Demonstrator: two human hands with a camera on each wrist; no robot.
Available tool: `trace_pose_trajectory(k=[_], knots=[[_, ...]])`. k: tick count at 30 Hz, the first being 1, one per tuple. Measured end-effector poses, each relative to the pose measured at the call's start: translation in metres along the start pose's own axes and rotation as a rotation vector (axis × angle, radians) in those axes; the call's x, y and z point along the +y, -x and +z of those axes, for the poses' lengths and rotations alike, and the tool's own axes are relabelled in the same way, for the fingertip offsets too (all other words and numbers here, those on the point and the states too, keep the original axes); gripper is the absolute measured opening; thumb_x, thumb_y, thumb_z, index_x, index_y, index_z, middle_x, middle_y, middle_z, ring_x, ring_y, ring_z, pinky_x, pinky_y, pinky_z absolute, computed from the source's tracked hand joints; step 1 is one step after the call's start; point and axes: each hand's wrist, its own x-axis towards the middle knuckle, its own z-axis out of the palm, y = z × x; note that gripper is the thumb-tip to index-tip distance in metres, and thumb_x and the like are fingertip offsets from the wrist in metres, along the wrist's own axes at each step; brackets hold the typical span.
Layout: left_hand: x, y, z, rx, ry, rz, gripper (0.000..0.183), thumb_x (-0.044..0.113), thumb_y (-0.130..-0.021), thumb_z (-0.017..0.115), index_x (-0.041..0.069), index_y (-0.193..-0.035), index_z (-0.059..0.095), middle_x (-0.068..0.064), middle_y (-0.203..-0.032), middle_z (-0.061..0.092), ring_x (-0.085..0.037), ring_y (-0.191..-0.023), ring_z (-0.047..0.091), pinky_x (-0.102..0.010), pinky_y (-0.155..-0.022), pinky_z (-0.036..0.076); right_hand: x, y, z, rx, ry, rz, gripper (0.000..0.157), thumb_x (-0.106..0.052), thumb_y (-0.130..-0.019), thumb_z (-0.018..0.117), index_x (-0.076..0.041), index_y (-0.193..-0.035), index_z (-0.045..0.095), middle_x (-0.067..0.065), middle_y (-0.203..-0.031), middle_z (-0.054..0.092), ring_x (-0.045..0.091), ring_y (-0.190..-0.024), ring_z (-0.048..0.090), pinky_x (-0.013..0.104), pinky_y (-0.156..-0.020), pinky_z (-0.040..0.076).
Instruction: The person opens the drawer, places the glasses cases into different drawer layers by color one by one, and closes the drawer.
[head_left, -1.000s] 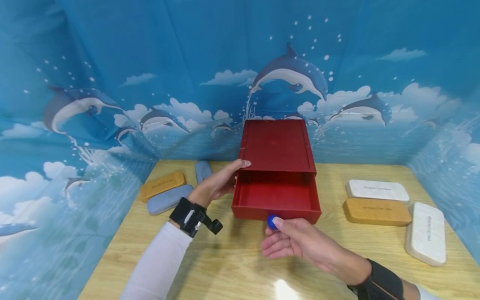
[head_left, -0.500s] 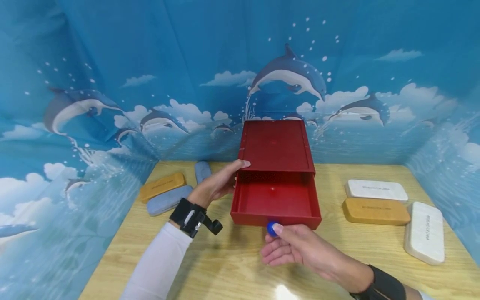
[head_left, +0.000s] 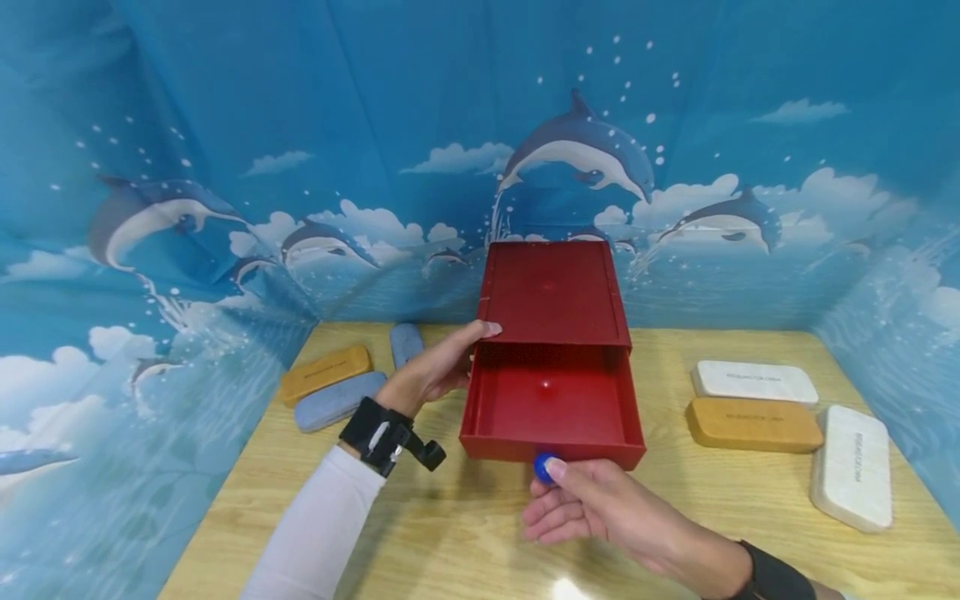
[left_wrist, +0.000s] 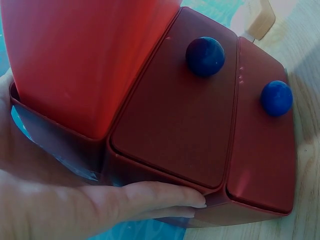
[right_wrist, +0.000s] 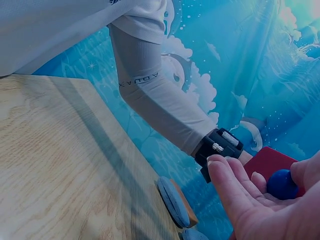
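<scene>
the right hand point(head_left: 592, 504) pinches the blue knob point(head_left: 542, 468) of the red drawer point(head_left: 495, 448), which juts from the top of the cabinet point(head_left: 551, 292), so pull level and evenly while the left hand point(head_left: 444, 362), fingers straight and together, braces the side.

In the middle, the left hand point(head_left: 444, 365) holds a red box point(head_left: 553, 292). Lower down, the right hand point(head_left: 600, 504) pinches the blue knob point(head_left: 543, 469) on its open drawer point(head_left: 498, 448). Three cases point(head_left: 753, 423) lie at the right.
</scene>
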Motion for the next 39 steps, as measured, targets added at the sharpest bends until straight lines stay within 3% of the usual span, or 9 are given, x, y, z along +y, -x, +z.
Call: trace_pose_trajectory(k=[16,39], knots=[[-0.002,0.000,-0.001,-0.010,-0.003,0.006,0.060,0.051,-0.091,0.054,0.015,-0.137,0.038,-0.018,-0.132,0.047,-0.036,-0.106,0.058,-0.054,-0.077,0.051,0.003,0.004,0.006,-0.005,-0.027,0.002,0.040,-0.027,-0.105,0.037,0.010,-0.113,0.051,0.031,-0.107,0.062,0.039,-0.097,0.062,0.047,-0.086,0.049],[0.001,0.001,0.006,-0.001,-0.043,0.013,0.049,0.047,-0.095,0.042,0.015,-0.132,0.040,-0.018,-0.129,0.050,-0.033,-0.106,0.059,-0.049,-0.080,0.052,0.006,0.009,0.012,0.027,-0.033,0.037,0.044,-0.032,-0.104,0.039,0.009,-0.113,0.051,0.027,-0.106,0.063,0.039,-0.099,0.062,0.043,-0.085,0.050]])
